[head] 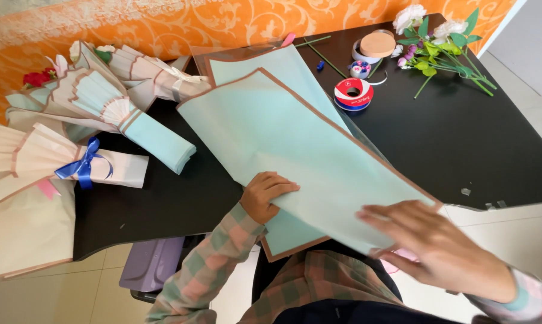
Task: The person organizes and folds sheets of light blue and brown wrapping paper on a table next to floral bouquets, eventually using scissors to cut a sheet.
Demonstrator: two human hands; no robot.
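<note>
The wrapping paper (295, 138) is pale mint green with a thin brown border, lying on a black bench (463, 138) before an orange wall (163, 24) with a pale scroll pattern. The sleeve (211, 264) is checked in pink and grey-green. One cream bouquet wrap (37, 159) carries a blue ribbon bow (82, 168), and the tape roll (353, 94) is red, white and blue.

You get bright, even daylight; your right hand (439, 249) is motion-blurred at lower right, and straight edges bow near the frame's borders.
</note>
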